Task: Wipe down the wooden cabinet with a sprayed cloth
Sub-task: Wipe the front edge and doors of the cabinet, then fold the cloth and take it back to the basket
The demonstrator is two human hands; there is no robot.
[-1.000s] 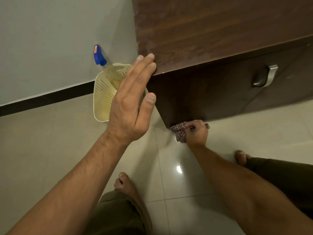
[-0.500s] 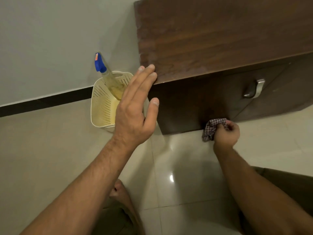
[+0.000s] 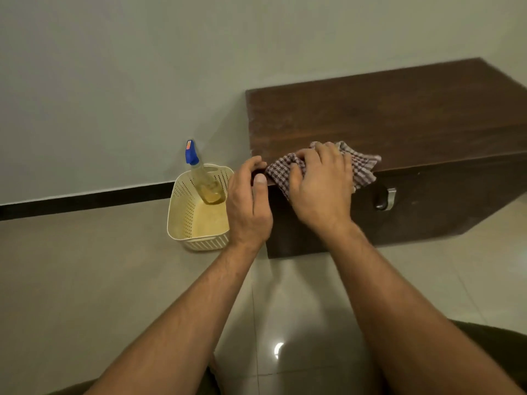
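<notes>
on the cabinet [image 3: 399, 115] top's front-left edge, i press the cloth [image 3: 362, 166] under my right hand [image 3: 322, 189]; its length follows that edge. my left hand [image 3: 248, 206] grips the corner; fingertips hidden.

Basket [image 3: 182, 220] and cabinet [image 3: 399, 115] on floor [image 3: 85, 280].

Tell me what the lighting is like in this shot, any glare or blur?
Head view: dim, warm light; a small bright glare spot on the glossy floor tiles; wide-angle bending along the cabinet edges; slight softness at the cloth under the right hand, the rest reasonably sharp.
</notes>
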